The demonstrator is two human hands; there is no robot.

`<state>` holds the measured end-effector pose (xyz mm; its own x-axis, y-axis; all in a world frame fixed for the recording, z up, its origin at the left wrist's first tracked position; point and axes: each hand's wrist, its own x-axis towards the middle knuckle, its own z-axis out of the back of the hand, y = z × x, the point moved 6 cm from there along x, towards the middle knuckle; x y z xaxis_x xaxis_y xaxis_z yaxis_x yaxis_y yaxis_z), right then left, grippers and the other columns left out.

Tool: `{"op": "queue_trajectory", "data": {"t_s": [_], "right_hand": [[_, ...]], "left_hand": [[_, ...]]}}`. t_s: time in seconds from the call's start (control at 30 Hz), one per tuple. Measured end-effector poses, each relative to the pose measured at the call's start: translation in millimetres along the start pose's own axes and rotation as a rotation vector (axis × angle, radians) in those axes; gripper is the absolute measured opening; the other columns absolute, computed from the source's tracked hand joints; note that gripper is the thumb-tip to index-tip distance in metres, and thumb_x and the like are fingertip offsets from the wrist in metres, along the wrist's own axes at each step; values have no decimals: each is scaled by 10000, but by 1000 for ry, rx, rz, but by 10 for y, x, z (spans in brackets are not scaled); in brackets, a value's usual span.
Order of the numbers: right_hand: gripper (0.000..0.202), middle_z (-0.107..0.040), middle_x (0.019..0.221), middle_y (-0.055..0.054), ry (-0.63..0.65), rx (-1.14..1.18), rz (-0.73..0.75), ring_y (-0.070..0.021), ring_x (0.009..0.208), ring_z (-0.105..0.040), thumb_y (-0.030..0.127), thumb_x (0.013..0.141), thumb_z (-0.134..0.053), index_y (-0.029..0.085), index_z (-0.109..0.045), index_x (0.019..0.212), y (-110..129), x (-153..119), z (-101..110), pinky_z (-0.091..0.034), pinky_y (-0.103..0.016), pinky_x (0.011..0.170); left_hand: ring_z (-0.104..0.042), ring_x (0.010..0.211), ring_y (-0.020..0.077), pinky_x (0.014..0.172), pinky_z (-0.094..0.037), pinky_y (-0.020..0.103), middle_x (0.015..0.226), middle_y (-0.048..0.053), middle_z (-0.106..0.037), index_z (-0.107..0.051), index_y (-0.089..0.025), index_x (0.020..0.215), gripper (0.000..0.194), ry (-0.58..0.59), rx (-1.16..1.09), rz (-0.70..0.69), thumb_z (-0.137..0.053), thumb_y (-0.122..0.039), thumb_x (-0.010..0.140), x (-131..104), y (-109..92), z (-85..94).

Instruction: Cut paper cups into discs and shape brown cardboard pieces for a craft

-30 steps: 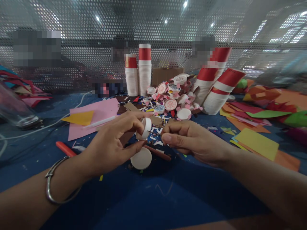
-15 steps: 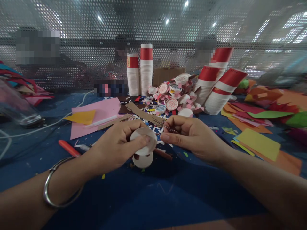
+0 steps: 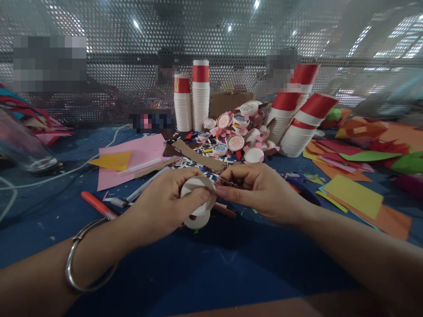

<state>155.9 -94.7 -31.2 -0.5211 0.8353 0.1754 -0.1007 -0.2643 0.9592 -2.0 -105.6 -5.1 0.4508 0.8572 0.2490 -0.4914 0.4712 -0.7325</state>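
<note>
Round white paper piece [image 3: 190, 187]: centre of the frame, clamped between the thumb and fingers of the left hand [image 3: 161, 202]. Silver metal bangle [image 3: 69, 268]: on the left wrist, lower left. Right hand [image 3: 264, 193]: thumb and fingers closed on a thin dark metal tool [image 3: 228, 181], just beside the piece; contact between thumb and piece cannot be told. Flat white disc [image 3: 197, 222]: on the blue tabletop [image 3: 158, 273], partly hidden behind the held piece. Red handle [image 3: 95, 204]: left of centre, near the left forearm. Yellow paper rectangle [image 3: 355, 196]: right side, overlapping orange paper. Pink paper sheet [image 3: 145, 147]: left of centre, an orange-yellow paper triangle [image 3: 115, 161] on it. Heap of white round pieces with pink tabs [image 3: 235, 141]: beyond the hands. Red-and-white paper cups, stacked: two upright columns [image 3: 201, 97] at upper centre; others [image 3: 304, 125] leaning, right of the heap. Perforated grey screen [image 3: 112, 75]: across the top.
</note>
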Motion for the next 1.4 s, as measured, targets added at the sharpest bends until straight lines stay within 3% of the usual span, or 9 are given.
{"op": "queue_trajectory", "data": {"t_s": [0.1, 0.33, 0.5, 0.67, 0.77, 0.9, 1.13, 1.27, 1.4], "right_hand": [[284, -621, 748, -8, 12, 23, 7, -132, 691, -529, 428, 872, -787, 168, -686, 824, 9, -13, -12, -419, -249, 630], [309, -556, 616, 32, 82, 244, -65, -68, 536, -452, 376, 864, -788, 144, -613, 760, 39, -34, -98, -344, -215, 520], [277, -535, 609, 42, 111, 376, -108, -55, 502, -428, 333, 837, -808, 150, -609, 777, 17, -47, -117, -226, -191, 422], [220, -511, 601, 57, 148, 428, -89, -42, 486, -371, 296, 887, -765, 158, -614, 806, 10, -56, -112, -207, -183, 424], [237, -511, 619, 61, 138, 383, -60, -43, 482, -343, 327, 890, -771, 157, -620, 821, 21, -39, -99, -228, -194, 435], [288, -458, 640, 65, 2, 202, 33, -57, 523, -319, 405, 912, -754, 152, -638, 839, 64, -15, 3, -250, -219, 473], [399, -522, 722, 13, -131, -189, 133, -113, 624, -431, 566, 973, -611, 173, -653, 919, 122, -64, 82, -320, -252, 556], [360, -545, 751, 2, -121, -347, 143, -131, 657, -454, 549, 956, -647, 190, -646, 934, 126, -91, 64, -337, -253, 569], [344, -599, 796, -23, -129, -392, 175, -151, 701, -497, 534, 943, -670, 190, -657, 948, 157, -100, 73, -364, -257, 588]], "left_hand": [[-668, 686, 182, 570, -506, 242, 766, 10, -725, -737, -192, 831, 184, 24, -45, 17, -625, -325, 891, -2, 24, -14], [-637, 596, 139, 511, -530, 208, 760, 6, -708, -728, -194, 875, 173, 219, -376, 139, -718, -366, 884, -24, 83, -135], [-644, 607, 130, 519, -556, 200, 769, 22, -695, -730, -182, 894, 214, 244, -482, 144, -711, -393, 914, -43, 93, -142], [-680, 616, 131, 563, -570, 202, 759, 34, -737, -689, -181, 918, 195, 261, -534, 109, -686, -374, 948, -59, 57, -159], [-705, 677, 141, 610, -578, 205, 786, 29, -755, -725, -188, 873, 126, 149, -456, 44, -712, -301, 929, -28, 26, -119], [-755, 760, 173, 675, -601, 239, 860, 5, -795, -796, -244, 909, 79, 47, -453, 16, -728, -285, 915, 3, 27, -80], [-756, 806, 203, 689, -612, 275, 916, 24, -797, -819, -232, 936, 100, -81, -363, -40, -738, -279, 900, 4, 44, 49], [-746, 830, 209, 708, -613, 280, 865, 39, -788, -798, -200, 895, 96, -84, -354, -67, -733, -270, 901, -3, 61, 56], [-757, 889, 202, 745, -623, 282, 977, 27, -800, -817, -250, 956, 102, -61, -376, -79, -721, -260, 923, -14, 52, 35]]}}
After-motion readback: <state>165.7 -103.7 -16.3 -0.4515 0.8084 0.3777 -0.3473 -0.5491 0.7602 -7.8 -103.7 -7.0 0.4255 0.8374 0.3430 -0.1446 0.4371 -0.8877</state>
